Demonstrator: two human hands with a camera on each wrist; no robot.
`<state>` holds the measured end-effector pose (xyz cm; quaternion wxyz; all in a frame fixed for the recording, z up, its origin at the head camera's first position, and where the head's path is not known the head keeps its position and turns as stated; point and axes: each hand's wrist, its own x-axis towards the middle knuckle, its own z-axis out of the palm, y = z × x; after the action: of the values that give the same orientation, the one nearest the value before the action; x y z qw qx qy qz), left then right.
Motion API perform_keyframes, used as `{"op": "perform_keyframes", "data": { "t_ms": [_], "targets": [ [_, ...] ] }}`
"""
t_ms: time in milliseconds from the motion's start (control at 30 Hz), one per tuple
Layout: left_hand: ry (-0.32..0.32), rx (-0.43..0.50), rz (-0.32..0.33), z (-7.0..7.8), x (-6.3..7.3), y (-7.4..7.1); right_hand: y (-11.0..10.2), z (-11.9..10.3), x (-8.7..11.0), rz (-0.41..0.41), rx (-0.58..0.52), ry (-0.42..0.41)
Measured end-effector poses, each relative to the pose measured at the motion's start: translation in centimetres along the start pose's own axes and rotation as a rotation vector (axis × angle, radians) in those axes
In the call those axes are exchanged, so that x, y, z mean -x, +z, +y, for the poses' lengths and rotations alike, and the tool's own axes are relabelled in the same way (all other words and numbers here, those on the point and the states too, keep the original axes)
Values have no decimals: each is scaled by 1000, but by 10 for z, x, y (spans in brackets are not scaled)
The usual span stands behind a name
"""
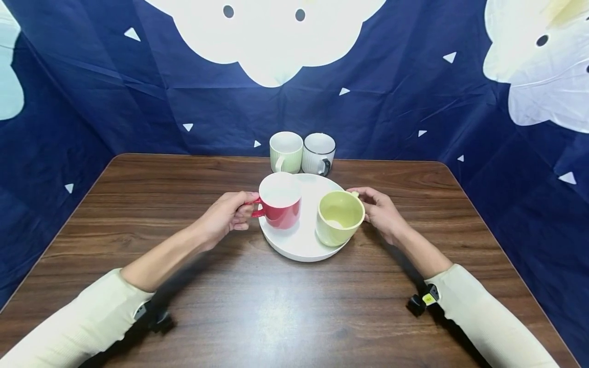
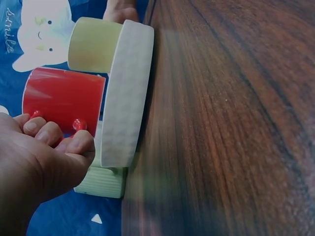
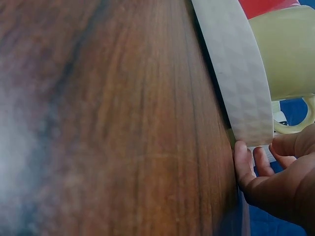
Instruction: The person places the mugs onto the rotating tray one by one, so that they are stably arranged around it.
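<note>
Biggest first: the dark-blue backdrop (image 1: 221,107) w/ white cloud shapes hangs behind & around your brown wood desk (image 1: 276,317). Nr the middle of the desk, toward its far edge, you've got the round white tray (image 1: 307,225); per the wrist views its outer wall is patterned.

Tray's R part holds the yellow-green mug (image 1: 338,235), upright, mouth up; you can see down to a pale patch on its floor. Over the tray's L part is the red mug (image 1: 282,217), mouth up, white inside. In the L wrist view its base shows whole, w/ a thin gap b/w it and the tray wall, so you have it raised just above the tray. The two mugs are apart, w/ bare tray b/w them.

Just behind the tray, side by side on the desk: a pale green ribbed mug (image 1: 292,159), white inside, and a whitish ribbed mug (image 1: 313,161) w/ a dark rim & dark handle (image 1: 325,166).

Your L hand (image 1: 232,210) reaches fwd & inward from the L, thumb on top, fingers curled & grasping the red handle (image 1: 257,213); that handle points L. Your R hand (image 1: 383,213) comes in from the R, alongside the yellow-green mug's handle (image 3: 310,105) & the tray's R edge. Its fingers are spread a bit, tips by the tray wall in the R wrist view; can't tell whether they're gripping handle or tray, or just resting there.
</note>
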<state>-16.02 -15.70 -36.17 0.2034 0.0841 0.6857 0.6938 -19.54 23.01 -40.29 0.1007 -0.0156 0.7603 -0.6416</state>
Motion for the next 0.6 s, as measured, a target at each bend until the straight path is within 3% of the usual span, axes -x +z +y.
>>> {"op": "perform_keyframes", "data": {
  "t_ms": [600],
  "targets": [
    [-67, -73, -94, 0, -5, 9, 0, -1, -6, 27, 78, -11]
  ]
}}
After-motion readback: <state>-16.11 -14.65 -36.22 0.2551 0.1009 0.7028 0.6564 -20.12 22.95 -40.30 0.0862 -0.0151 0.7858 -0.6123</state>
